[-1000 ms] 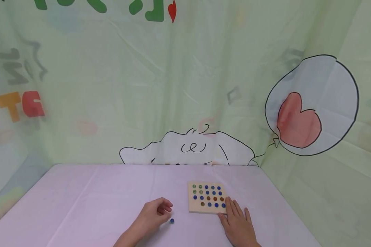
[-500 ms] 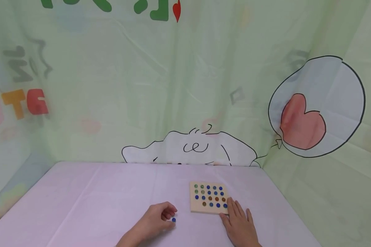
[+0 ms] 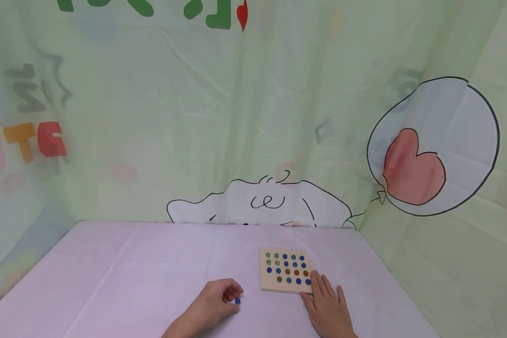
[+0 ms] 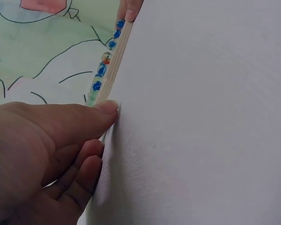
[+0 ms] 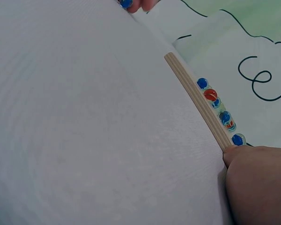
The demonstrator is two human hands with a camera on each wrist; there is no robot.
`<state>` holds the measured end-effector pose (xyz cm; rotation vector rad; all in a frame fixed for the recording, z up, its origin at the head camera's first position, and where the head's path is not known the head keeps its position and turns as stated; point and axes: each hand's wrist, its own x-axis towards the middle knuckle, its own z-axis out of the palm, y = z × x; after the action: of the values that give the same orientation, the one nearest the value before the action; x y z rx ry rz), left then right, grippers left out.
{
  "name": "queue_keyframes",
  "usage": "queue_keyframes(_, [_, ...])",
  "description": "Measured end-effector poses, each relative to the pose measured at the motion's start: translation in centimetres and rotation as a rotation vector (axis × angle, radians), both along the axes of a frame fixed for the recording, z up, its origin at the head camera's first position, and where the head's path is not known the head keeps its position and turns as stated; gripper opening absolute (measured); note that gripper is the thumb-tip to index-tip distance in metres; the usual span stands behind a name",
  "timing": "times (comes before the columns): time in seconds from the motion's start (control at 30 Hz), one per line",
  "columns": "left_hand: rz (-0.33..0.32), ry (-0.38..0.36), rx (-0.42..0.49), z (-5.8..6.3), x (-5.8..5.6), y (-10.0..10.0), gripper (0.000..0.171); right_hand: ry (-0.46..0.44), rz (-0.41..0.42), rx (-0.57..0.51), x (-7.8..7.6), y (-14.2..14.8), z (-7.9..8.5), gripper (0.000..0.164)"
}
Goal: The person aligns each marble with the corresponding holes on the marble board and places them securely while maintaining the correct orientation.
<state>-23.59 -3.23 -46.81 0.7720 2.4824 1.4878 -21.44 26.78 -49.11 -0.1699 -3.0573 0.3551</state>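
Note:
A blue marble (image 3: 237,301) sits between the thumb and fingertips of my left hand (image 3: 213,303), which pinches it low over the table, left of the board. In the right wrist view the same marble (image 5: 126,3) shows beside the fingers; in the left wrist view the thumb (image 4: 105,110) hides it. The square wooden board (image 3: 268,285) holds rows of glass marbles, green, blue and amber, with one bare spot at its near left corner. My right hand (image 3: 329,307) lies with extended fingers against the board's right edge, thumb at the near right corner.
A pale pink cloth covers the table (image 3: 152,263). Behind it hangs a light green curtain (image 3: 186,117) with printed letters, a cartoon figure and a balloon (image 3: 460,141) with a heart; the curtain also lines both sides.
My left hand's thumb and fingers have come around the blue marble, which earlier lay just beside the thumb. The right hand keeps its place at the board. The head view has shifted slightly.

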Motion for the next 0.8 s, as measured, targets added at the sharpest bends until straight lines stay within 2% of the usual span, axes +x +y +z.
queue_keyframes(0.2, [0.013, -0.010, -0.019, 0.08, 0.05, 0.19, 0.023, -0.003, -0.004, -0.004, -0.06, 0.03, -0.10, 0.074])
queue_keyframes(0.5, [0.038, 0.063, -0.019, -0.08, 0.20, 0.44, 0.021, -0.007, -0.003, 0.000, -0.10, 0.04, -0.07, 0.074])
queue_keyframes(0.8, [0.042, 0.081, 0.004, -0.04, 0.33, 0.46, 0.018, -0.002, 0.013, 0.004, -0.14, 0.21, -0.26, 0.073])
